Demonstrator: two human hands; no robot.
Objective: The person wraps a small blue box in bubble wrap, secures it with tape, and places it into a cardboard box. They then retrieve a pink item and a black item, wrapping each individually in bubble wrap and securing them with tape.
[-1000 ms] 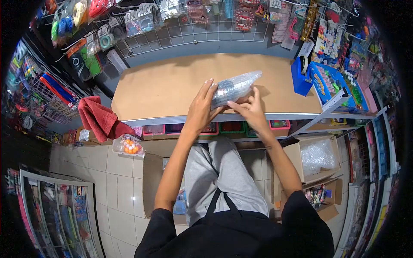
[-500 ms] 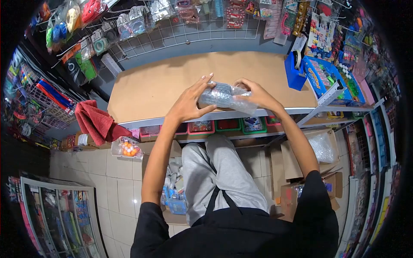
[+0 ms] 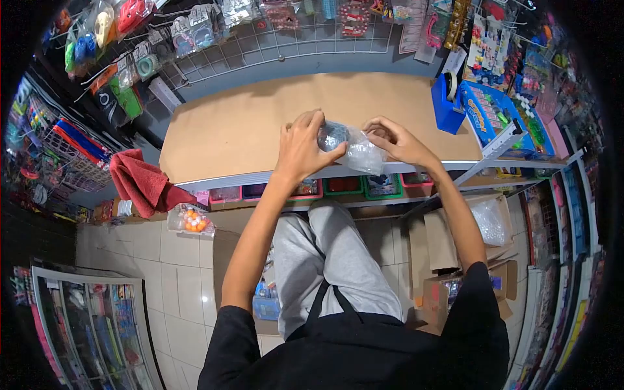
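A roundish dark item under clear bubble wrap [image 3: 334,134] is raised over the front edge of the brown tabletop [image 3: 227,140]. My left hand [image 3: 303,146] grips its left side, with the thumb at the front and the fingers behind. A loose end of clear bubble wrap [image 3: 366,158] hangs from the item's right side. My right hand [image 3: 398,142] pinches that wrap near its upper right edge, with bent fingers. What exactly is inside the wrap cannot be made out.
A blue tape dispenser [image 3: 447,104] and a blue box of packets [image 3: 484,114] stand at the table's right. A red cloth [image 3: 140,182] hangs off the left corner. Coloured trays [image 3: 343,185] sit under the top. Open cartons [image 3: 442,240] are on the floor right of my legs.
The wrapped item has turned from lying lengthwise to showing its rounded end. My left hand has rotated more upright, and the wrap's loose end now hangs lower between my hands.
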